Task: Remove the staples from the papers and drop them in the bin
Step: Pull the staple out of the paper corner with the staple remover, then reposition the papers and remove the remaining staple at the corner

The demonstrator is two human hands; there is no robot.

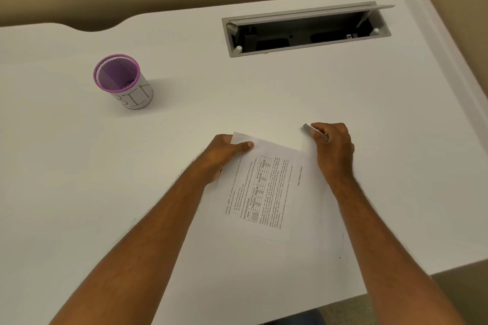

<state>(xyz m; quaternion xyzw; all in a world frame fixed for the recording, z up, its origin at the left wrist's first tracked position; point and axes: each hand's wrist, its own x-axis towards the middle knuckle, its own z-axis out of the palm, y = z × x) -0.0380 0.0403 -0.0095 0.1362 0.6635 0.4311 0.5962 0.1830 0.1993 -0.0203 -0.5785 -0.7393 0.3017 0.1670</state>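
Our left hand [224, 152] pinches the far corner of the printed white papers [266, 192]; our right hand [333, 148] grips a small metal staple remover [314, 131] just beside them. The purple mesh bin [122, 81] stands well beyond our left hand.

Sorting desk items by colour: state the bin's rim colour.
Purple rim on the bin, mesh inside; the head view shows it best.

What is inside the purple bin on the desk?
The purple bin shows its mesh wall and something small and pale near the bottom, too unclear to name. Its near wall hides the rest of the floor.
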